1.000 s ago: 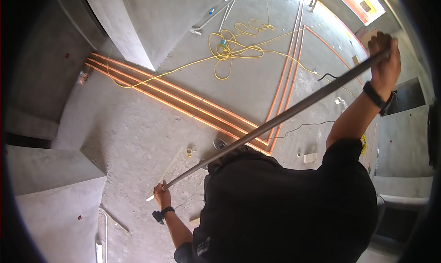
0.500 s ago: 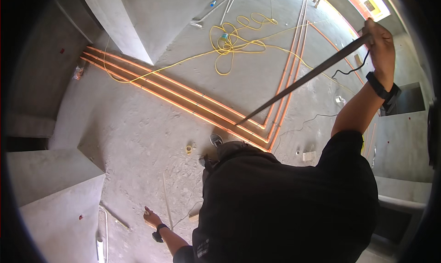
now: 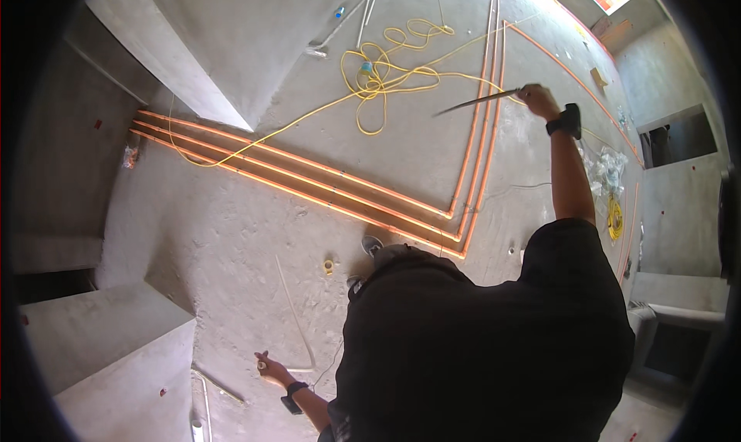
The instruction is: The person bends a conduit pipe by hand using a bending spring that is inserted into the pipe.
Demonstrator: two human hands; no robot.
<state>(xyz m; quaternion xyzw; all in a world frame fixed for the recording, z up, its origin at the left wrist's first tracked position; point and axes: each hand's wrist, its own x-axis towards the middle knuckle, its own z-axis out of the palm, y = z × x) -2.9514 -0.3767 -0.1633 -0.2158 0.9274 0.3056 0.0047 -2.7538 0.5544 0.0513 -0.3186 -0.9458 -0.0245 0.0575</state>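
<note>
My right hand is raised at the upper right, fingers closed round one end of a long thin dark rod. Its free end points left in the air, above the orange pipes. At the lower left my left hand is closed on what looks like a thin pale bent pipe. A small round pale end shows between those fingers. From that hand the pipe runs a little right, then turns away at a bend.
Three orange pipes run along the floor and turn a corner just ahead of my shoes. Beyond them lies a tangled yellow cable. A yellow tape roll is near my feet. Plastic bags and a yellow coil lie at right; grey walls stand around.
My right hand has come down and left, and the rod looks much shorter in view. The pale pipe has swung, now showing its bend beside my left hand. The whole view has shifted slightly.
</note>
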